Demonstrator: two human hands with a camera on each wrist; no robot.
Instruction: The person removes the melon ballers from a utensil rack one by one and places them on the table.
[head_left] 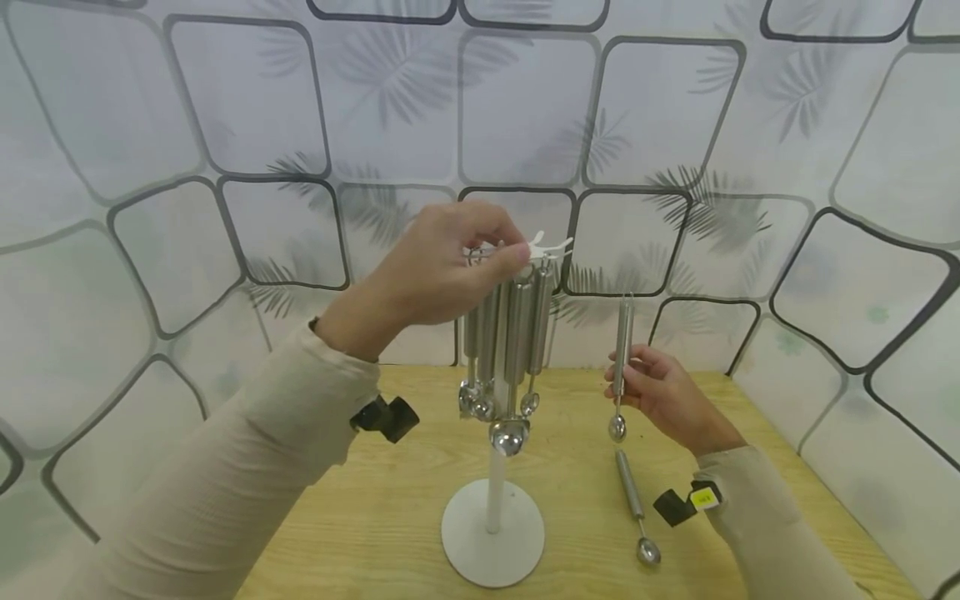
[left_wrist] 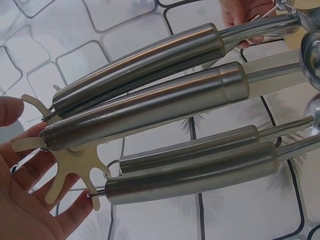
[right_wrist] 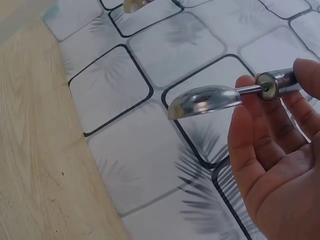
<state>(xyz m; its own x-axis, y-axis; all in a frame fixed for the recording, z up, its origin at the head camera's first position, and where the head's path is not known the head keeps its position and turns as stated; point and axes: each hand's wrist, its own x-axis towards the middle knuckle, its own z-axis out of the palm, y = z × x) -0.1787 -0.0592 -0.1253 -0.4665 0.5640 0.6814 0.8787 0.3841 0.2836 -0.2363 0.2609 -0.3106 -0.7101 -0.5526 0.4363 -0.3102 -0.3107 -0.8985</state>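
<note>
A white utensil stand (head_left: 492, 550) with a round base and a hooked top (left_wrist: 75, 167) stands on the table. Several steel-handled scoops (head_left: 517, 333) hang from its hooks, one with a larger round bowl (head_left: 509, 437) facing me. My left hand (head_left: 446, 267) holds the stand's top, thumb on the near side and fingers about the hooks. Off to the right, my right hand (head_left: 667, 396) grips a small steel scoop (head_left: 623, 342) by its handle, upright with the bowl down. In the right wrist view the bowl of this scoop (right_wrist: 205, 101) sticks out past the fingers.
Another small scoop (head_left: 632, 492) lies on the wooden table (head_left: 375, 517), below my right hand and right of the stand's base. A patterned curtain (head_left: 525, 108) with dark outlined shapes and leaf prints surrounds the table's back and sides.
</note>
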